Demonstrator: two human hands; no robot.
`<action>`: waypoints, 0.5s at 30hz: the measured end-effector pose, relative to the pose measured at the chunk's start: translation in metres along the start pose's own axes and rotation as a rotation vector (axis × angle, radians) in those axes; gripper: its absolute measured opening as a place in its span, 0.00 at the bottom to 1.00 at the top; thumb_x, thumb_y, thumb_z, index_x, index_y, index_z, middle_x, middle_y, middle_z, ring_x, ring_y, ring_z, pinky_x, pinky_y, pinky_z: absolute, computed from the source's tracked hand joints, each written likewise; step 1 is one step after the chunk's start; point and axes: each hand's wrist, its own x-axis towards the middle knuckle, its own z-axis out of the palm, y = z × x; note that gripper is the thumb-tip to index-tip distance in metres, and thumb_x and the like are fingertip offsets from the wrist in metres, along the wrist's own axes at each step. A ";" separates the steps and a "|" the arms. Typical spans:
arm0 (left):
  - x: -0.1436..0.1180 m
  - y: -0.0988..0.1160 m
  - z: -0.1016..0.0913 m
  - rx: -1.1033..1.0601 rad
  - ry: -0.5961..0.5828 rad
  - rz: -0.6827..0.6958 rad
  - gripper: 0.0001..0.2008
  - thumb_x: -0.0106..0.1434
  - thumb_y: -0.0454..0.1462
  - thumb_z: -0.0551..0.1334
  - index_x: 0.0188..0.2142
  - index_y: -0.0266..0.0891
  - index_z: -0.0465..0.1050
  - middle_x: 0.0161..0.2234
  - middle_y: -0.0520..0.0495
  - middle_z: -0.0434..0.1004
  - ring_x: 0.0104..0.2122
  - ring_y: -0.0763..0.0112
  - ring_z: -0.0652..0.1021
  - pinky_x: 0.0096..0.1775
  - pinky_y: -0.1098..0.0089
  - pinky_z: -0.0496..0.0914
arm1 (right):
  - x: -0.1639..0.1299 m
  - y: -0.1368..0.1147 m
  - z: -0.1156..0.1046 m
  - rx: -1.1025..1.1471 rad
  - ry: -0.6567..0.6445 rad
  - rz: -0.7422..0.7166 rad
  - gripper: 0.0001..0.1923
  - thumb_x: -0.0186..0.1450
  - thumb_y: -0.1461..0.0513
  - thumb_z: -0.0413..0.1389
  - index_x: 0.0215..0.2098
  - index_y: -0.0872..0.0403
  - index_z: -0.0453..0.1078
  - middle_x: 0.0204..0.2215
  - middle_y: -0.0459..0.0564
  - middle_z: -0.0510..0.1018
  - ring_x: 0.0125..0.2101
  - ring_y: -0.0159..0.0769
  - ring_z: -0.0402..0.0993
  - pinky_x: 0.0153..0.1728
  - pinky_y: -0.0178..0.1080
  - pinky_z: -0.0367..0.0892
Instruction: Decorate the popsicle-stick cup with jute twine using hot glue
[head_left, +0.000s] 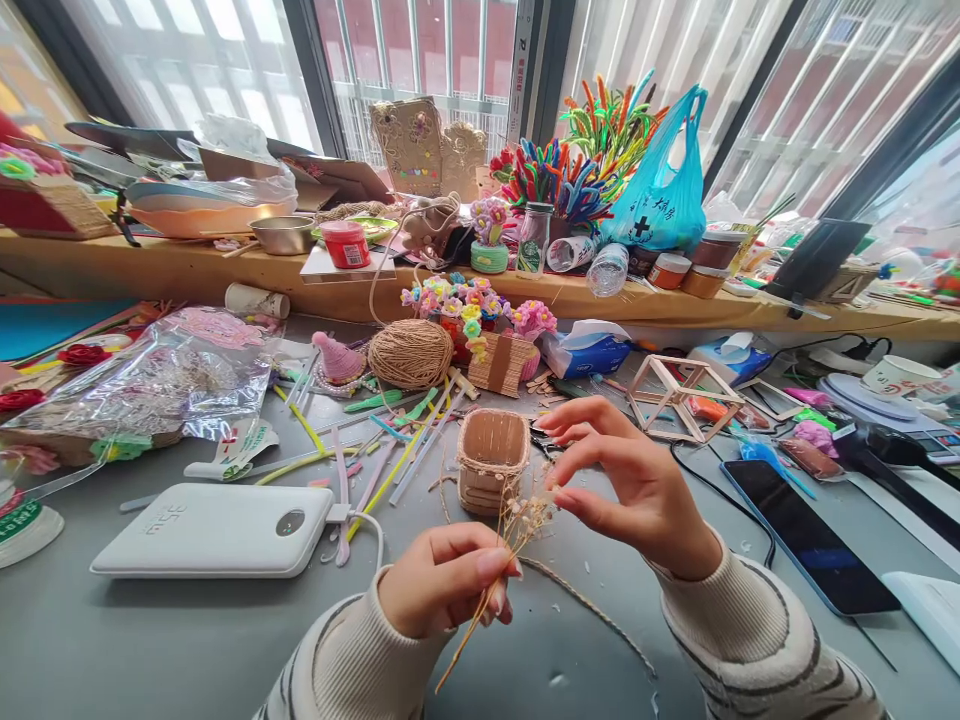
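Note:
Between thumb and fingers, my left hand (pixel 454 578) grips the thin stems of a small dried flower sprig (pixel 531 515), its stem ends pointing down toward me. My right hand (pixel 637 485) is at the pale blossoms; its thumb and index fingertips come together on their edge, while the other fingers are raised and spread. Just behind the sprig stands a small square basket (pixel 493 450) wrapped in twine, its open top facing up and its inside brown. A length of twine (pixel 592 598) curves over the grey table beneath my hands.
A white power bank (pixel 214 530) with a cable lies left, a phone (pixel 810 535) right. Behind are a twine ball (pixel 410 353), glue sticks (pixel 427 450) and a wooden stick frame (pixel 684 398). A crowded ledge holds pipe cleaners (pixel 551 180) and a blue bag (pixel 660 185).

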 end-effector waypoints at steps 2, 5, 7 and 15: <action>0.001 -0.001 -0.002 -0.031 -0.032 -0.050 0.18 0.40 0.48 0.72 0.18 0.36 0.71 0.11 0.58 0.60 0.13 0.84 0.63 0.24 0.76 0.65 | 0.001 -0.001 0.001 0.005 0.003 -0.021 0.02 0.57 0.63 0.60 0.28 0.52 0.72 0.42 0.50 0.71 0.43 0.33 0.68 0.45 0.37 0.67; 0.003 -0.002 -0.005 -0.047 -0.081 -0.092 0.20 0.38 0.49 0.72 0.18 0.36 0.69 0.10 0.59 0.59 0.12 0.85 0.60 0.21 0.76 0.64 | 0.001 -0.002 0.002 0.008 0.002 -0.053 0.02 0.56 0.64 0.60 0.29 0.53 0.72 0.41 0.50 0.71 0.43 0.32 0.68 0.43 0.36 0.68; 0.004 -0.002 -0.006 -0.064 -0.107 -0.118 0.21 0.37 0.49 0.72 0.17 0.36 0.68 0.10 0.59 0.59 0.11 0.84 0.59 0.19 0.76 0.63 | 0.001 -0.003 0.001 -0.002 -0.005 -0.075 0.02 0.56 0.64 0.60 0.29 0.53 0.71 0.41 0.50 0.71 0.43 0.32 0.68 0.43 0.35 0.68; 0.005 0.000 -0.007 -0.072 -0.187 -0.163 0.21 0.35 0.50 0.72 0.15 0.36 0.68 0.08 0.58 0.59 0.10 0.84 0.59 0.16 0.77 0.63 | -0.001 -0.007 -0.006 -0.082 -0.054 -0.130 0.02 0.56 0.64 0.60 0.28 0.53 0.71 0.42 0.51 0.70 0.44 0.34 0.69 0.42 0.38 0.68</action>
